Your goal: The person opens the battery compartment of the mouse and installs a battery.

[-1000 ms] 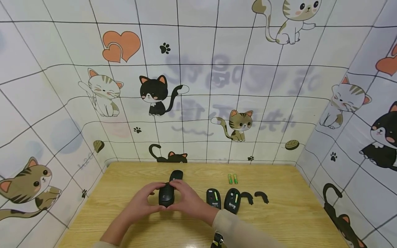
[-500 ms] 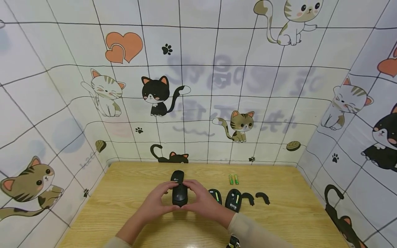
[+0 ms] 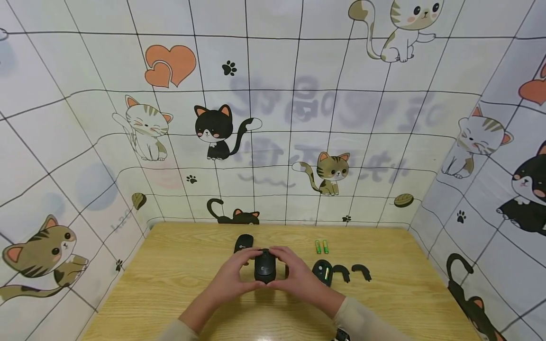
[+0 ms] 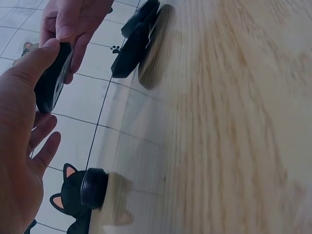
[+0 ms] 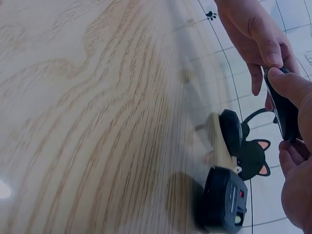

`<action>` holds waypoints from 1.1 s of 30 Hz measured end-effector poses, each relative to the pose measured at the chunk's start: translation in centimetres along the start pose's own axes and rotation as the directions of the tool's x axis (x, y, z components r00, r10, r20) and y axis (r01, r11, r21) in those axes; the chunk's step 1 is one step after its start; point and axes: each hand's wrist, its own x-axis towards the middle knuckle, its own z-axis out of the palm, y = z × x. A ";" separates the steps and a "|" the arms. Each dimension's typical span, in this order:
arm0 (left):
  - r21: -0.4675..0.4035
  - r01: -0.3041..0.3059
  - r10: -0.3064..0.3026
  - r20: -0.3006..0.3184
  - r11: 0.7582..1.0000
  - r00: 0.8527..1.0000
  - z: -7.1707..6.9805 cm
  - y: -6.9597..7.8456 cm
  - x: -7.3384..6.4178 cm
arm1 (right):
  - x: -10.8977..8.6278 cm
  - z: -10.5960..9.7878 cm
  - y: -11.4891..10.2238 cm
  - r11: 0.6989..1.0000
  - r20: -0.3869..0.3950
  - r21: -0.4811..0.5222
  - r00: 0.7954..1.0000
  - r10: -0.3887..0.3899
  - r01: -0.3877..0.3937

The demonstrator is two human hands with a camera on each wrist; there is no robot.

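A black computer mouse (image 3: 265, 267) is held above the table between both hands, its shadow falling on the wood in front. My left hand (image 3: 230, 277) pinches it from the left, thumb at the near end and fingertips at the far end. From the other side my right hand (image 3: 300, 279) grips it the same way. In the left wrist view the thumbs meet at one end of the held mouse (image 4: 52, 80). Just right of the right hand lies an upturned mouse (image 3: 323, 272) with a battery in its open bay; another beside it is mostly hidden by that hand.
Behind the left hand sits another black mouse (image 3: 244, 242). Two green batteries (image 3: 322, 246) lie at the back right. Two curved black covers, a nearer one (image 3: 341, 273) and a farther one (image 3: 361, 272), rest right of the upturned mouse. A printed cat curtain (image 3: 273, 113) encloses the table (image 3: 384, 303).
Both hands have carried the mouse to the right, past the mouse at the back. The right hand now covers most of one upturned mouse that showed earlier.
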 end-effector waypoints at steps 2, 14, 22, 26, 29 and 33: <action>-0.003 -0.007 0.007 0.006 1.000 1.000 0.3 0.4 0.3 | -0.4 -0.4 0.2 1.000 -0.006 0.003 1.000 -0.003 0.003; 0.001 -0.056 0.056 0.043 0.998 0.998 2.7 1.0 1.7 | -2.1 -2.3 1.5 0.999 -0.031 0.000 0.999 0.033 -0.034; -0.029 -0.119 0.120 0.057 0.993 0.991 3.4 1.7 2.2 | -3.0 -3.1 2.0 1.000 -0.050 -0.006 0.999 0.020 -0.020; -0.035 -0.132 0.134 0.065 0.991 0.989 3.5 1.9 2.3 | -3.4 -3.5 2.0 1.000 -0.053 -0.002 0.999 0.013 -0.013; -0.030 -0.127 0.129 0.072 0.991 0.989 3.6 1.9 2.3 | -3.6 -3.7 2.0 1.000 -0.047 -0.002 0.999 0.011 -0.011; -0.023 -0.126 0.127 0.074 0.992 0.989 3.6 2.1 2.4 | -3.8 -4.0 1.9 1.000 -0.049 -0.012 0.999 0.016 -0.017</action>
